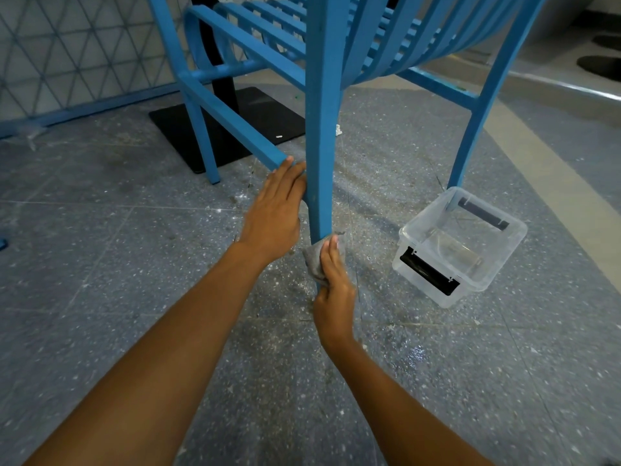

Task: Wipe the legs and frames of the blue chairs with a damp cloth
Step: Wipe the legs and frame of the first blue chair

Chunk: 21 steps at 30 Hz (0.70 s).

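A blue slatted chair (322, 95) stands right in front of me, its nearest leg (321, 183) running down the middle of the view. My left hand (275, 210) lies flat against the left side of that leg, just under the side rail (235, 119), fingers together. Lower down, my right hand (331, 284) presses a grey cloth (314, 264) around the bottom of the same leg. The cloth and hand hide the foot of the leg.
A clear plastic tub (460, 243) with black handles sits on the floor to the right, beside another chair leg (470, 136). A black table base (228, 126) lies behind the chair. A blue-framed mesh panel (67, 55) stands at far left. The speckled floor (134, 264) is dusty.
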{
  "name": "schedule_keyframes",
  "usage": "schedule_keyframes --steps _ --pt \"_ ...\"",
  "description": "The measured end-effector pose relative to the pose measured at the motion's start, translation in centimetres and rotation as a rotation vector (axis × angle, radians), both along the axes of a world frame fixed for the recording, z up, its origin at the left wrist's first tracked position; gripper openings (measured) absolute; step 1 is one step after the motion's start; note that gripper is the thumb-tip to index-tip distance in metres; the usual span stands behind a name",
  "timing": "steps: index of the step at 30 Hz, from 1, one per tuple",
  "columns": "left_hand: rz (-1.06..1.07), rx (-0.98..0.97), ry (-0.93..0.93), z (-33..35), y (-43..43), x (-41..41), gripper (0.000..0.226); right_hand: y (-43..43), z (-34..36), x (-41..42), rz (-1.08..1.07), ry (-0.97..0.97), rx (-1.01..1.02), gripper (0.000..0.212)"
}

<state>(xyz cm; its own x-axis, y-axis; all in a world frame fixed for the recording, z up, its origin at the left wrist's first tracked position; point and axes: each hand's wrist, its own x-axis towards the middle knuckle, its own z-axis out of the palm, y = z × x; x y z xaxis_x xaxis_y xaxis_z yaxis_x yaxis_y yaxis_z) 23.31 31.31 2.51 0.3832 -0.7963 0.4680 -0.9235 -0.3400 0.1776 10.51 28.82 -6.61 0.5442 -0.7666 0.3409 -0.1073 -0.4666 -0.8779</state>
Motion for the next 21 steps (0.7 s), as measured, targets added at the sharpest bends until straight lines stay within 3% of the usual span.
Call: schedule_keyframes --steps 9,15,21 --pt "0.001 0.002 -0.005 0.0 0.0 -0.1 0.069 0.1 -0.6 -1.0 0.040 0.062 0.075 0.076" --pt "-0.002 0.002 -0.011 0.0 -0.1 0.0 0.069 0.8 1.8 0.2 -0.035 -0.066 0.074 0.074" --pt "-0.007 0.002 -0.003 -0.1 -0.1 0.1 0.067 1.8 0.7 0.9 -0.027 -0.068 0.105 0.080"
